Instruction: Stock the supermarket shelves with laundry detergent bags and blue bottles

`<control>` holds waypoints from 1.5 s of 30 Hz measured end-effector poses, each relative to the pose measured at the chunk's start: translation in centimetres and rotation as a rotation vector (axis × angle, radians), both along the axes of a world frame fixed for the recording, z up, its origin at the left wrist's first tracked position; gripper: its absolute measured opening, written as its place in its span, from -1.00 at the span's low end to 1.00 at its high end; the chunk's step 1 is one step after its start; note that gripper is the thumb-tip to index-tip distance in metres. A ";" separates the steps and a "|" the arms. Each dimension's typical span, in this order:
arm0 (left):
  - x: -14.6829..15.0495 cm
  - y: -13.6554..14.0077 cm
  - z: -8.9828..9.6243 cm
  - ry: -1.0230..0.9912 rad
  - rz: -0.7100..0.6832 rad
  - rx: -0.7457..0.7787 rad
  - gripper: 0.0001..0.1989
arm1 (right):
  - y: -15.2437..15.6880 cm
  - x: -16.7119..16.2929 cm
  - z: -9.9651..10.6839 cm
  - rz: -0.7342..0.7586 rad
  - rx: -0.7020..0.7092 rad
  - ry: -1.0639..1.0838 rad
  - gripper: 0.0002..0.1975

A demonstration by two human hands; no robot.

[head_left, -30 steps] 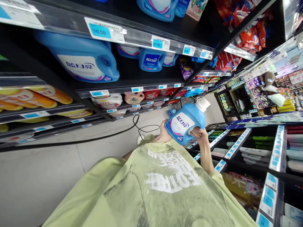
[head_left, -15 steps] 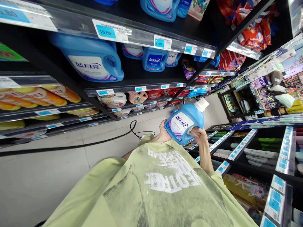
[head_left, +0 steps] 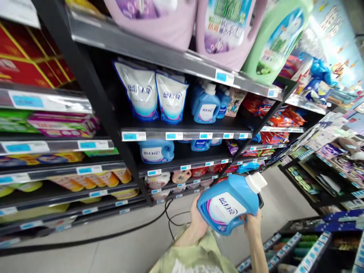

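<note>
A blue laundry detergent bottle [head_left: 227, 203] with a white cap and a white label is held tilted in front of my body, cap toward the upper right. My left hand [head_left: 198, 218] supports its base, fingers partly hidden behind the bottle. The fingers of my right hand [head_left: 251, 222] are wrapped through its handle. On the shelf beyond stand a similar small blue bottle [head_left: 206, 106], a larger blue bottle [head_left: 157, 151] lower down, and two white refill pouches [head_left: 171, 96].
The shelf unit [head_left: 187, 133] runs across the front, with pink and green jugs [head_left: 224, 30] on top. A black cable [head_left: 113, 231] lies on the pale floor [head_left: 119, 254]. Another shelf [head_left: 307, 252] stands close at the lower right.
My view has tilted up, so higher shelves with pouches and large jugs now show. The held bottle appears larger and lower in view, still between both hands.
</note>
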State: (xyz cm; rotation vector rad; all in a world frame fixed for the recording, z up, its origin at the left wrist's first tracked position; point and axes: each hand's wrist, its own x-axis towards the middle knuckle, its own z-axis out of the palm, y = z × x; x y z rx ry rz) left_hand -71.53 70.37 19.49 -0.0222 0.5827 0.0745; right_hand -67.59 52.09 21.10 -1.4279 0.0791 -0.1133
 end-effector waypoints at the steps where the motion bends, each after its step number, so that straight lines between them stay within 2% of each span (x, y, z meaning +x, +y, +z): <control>1: 0.0 0.3 0.9 -0.010 0.032 0.023 -0.83 | 0.5 0.4 0.6 -0.025 0.005 -0.027 -0.81; 4: 0.3 1.0 3.1 -0.037 0.068 0.062 -0.79 | 2.1 1.2 2.8 -0.037 0.039 -0.072 -0.82; 7: 0.5 1.6 4.5 -0.055 0.054 0.067 -0.74 | 3.5 1.8 5.2 -0.017 0.082 -0.085 -0.82; 10: 0.4 2.3 5.3 -0.074 0.039 0.075 -0.67 | 4.6 2.1 7.1 0.024 0.077 -0.091 -0.83; 13: 0.1 3.0 5.5 -0.111 0.067 0.100 -0.63 | 5.4 2.3 8.0 0.064 0.065 -0.095 -0.84; 20: -0.3 4.4 3.9 -0.117 0.113 0.099 -0.65 | 7.2 2.2 8.3 0.115 0.043 -0.086 -0.85; 27: -0.4 4.8 2.7 -0.150 0.023 0.070 -0.55 | 7.8 1.4 9.1 0.148 0.030 -0.079 -0.88; 30: -0.2 4.6 2.8 -0.125 0.055 0.092 -0.58 | 7.6 1.6 9.0 0.145 0.024 -0.088 -0.88; 36: -0.6 4.1 4.4 -0.156 0.110 0.176 -0.59 | 7.2 1.9 8.5 0.113 0.041 -0.111 -0.82; 41: -0.8 3.9 3.7 -0.180 0.106 0.278 -0.58 | 7.0 2.0 7.6 0.112 0.039 -0.114 -0.79; 45: -1.0 3.7 3.3 -0.173 0.119 0.296 -0.59 | 6.6 1.7 7.3 0.126 0.049 -0.108 -0.79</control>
